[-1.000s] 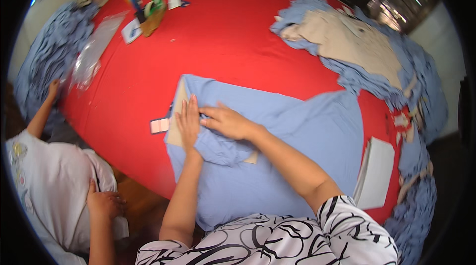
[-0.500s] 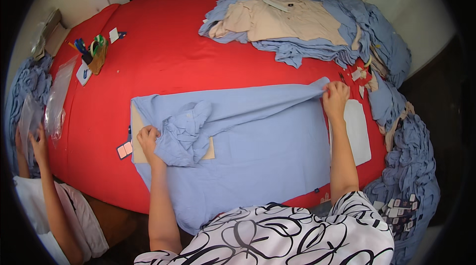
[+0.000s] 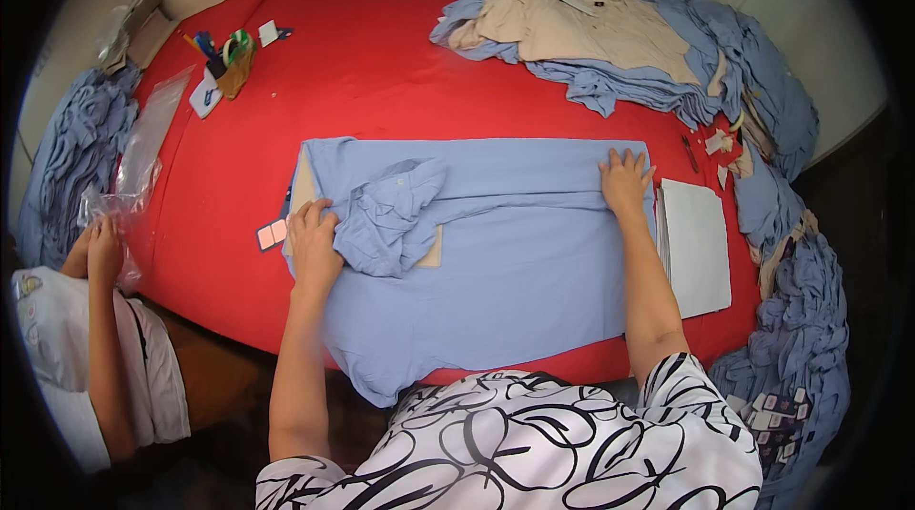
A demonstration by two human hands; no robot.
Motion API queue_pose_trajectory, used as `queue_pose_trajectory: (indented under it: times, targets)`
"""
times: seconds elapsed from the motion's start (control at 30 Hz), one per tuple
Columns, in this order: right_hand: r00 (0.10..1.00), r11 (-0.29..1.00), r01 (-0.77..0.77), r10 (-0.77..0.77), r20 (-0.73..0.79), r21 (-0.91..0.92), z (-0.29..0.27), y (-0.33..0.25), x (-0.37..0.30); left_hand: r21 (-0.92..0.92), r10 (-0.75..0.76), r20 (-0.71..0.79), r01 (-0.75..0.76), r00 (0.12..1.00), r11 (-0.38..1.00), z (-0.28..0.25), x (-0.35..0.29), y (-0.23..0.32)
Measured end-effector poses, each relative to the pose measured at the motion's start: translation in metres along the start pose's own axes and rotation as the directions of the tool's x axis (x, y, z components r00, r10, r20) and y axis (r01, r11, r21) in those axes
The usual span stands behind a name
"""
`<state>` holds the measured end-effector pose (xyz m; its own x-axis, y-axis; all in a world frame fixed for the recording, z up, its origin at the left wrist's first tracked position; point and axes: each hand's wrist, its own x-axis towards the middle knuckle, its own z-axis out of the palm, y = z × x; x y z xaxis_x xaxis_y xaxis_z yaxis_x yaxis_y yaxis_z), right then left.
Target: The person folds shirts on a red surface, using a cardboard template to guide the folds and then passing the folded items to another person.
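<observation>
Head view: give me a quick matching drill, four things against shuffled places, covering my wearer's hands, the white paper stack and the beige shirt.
1. Left hand
2. Right hand
3. White paper stack
4. Beige shirt

A. On piled blue garments
B. On the blue shirt's right end
C. Beside the bunched cloth
D. Just right of the blue shirt

Pairs: 1-C; 2-B; 3-D; 4-A

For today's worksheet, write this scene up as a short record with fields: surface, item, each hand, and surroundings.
Surface: red-covered table
Item: light-blue garment, bunched cloth lying on its left part
Left hand: at the garment's left end, grip unclear
Right hand: fingers spread on its far right corner
Right: white sheets
Far right: blue and beige garments, piled
Left: co-worker's hands, near clear plastic
</observation>
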<state>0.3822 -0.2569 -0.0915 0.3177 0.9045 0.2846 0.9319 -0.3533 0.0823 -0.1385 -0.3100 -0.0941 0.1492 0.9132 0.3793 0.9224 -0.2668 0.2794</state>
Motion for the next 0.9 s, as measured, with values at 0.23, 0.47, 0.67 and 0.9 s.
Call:
queue_pose_trajectory:
  times: [0.23, 0.47, 0.67, 0.9]
  targets:
    - [0.741, 0.532, 0.634, -0.625, -0.245, 0.561, -0.061, -0.239, -0.059, -0.211, 0.068, -0.002, -0.067, 0.998, 0.975, 0.003, 0.003, -0.002]
    - [0.448, 0.101, -0.001, -0.889, 0.091, 0.995, -0.180, -0.173, -0.075, -0.169, -0.051, 0.112, 0.069, 0.992, 0.983, 0.006, -0.006, -0.017]
    - [0.937, 0.405, -0.036, -0.305, 0.172, 0.913, -0.070, -0.088, -0.036, -0.118, -0.009, 0.087, 0.020, 0.996, 0.993, -0.004, 0.019, 0.006]
    - [0.527, 0.095, 0.488, -0.824, -0.206, 0.867, -0.127, -0.160, -0.202, -0.096, -0.044, 0.130, 0.057, 0.991, 0.994, -0.012, 0.006, -0.002]
